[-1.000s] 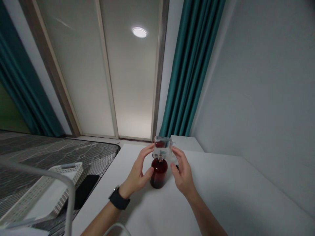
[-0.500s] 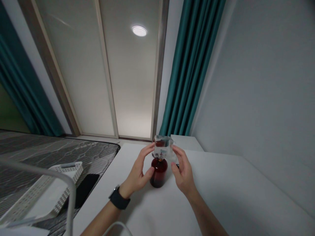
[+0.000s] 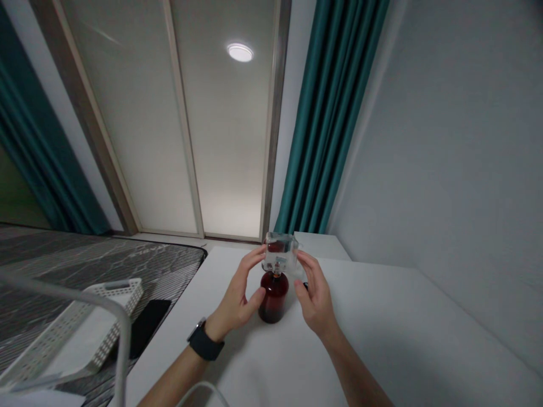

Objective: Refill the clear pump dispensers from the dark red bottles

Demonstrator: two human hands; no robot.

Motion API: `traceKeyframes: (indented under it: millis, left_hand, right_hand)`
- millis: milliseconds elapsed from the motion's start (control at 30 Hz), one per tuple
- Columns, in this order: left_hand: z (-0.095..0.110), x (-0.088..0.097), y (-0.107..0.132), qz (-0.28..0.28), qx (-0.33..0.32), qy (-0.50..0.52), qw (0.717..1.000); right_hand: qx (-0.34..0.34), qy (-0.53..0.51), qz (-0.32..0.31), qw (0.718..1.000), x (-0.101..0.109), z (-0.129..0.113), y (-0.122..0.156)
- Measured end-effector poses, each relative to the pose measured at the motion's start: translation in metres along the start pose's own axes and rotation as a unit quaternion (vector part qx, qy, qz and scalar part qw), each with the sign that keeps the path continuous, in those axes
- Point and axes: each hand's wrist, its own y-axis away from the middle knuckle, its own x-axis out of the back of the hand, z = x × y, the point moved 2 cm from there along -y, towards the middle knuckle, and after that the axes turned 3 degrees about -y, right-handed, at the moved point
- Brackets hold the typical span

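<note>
A dark red, rounded bottle (image 3: 274, 299) stands upright on the white table (image 3: 254, 362). Above its neck is a clear, square-sided container (image 3: 280, 254), looking like glass; whether it rests on the bottle cannot be told. My left hand (image 3: 241, 291), with a dark watch on the wrist, has its fingertips against the container's left side, its thumb beside the bottle's shoulder. From the other side, my right hand (image 3: 316, 297) curves its fingertips to the container's right edge. A small black thing shows by the right thumb, mostly hidden.
Left of the table, a white perforated basket (image 3: 72, 333) and a flat black item (image 3: 148, 325) lie on a grey patterned surface. A pale curved tube (image 3: 123, 339) crosses the near left. Behind are frosted sliding doors (image 3: 224, 141), a teal curtain (image 3: 331, 113) and a white box-like surface (image 3: 322, 246).
Almost nothing differs. The clear container appears shifted very slightly, while both hands and the red bottle stay in nearly the same place.
</note>
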Motion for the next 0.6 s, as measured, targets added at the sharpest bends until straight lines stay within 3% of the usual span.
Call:
traceKeyframes:
  millis: [600]
  left_hand:
    - [0.0008, 0.0013, 0.0001, 0.002, -0.006, -0.007, 1.0]
  right_hand:
    - [0.004, -0.007, 0.003, 1.0, 0.0003, -0.0022, -0.0001]
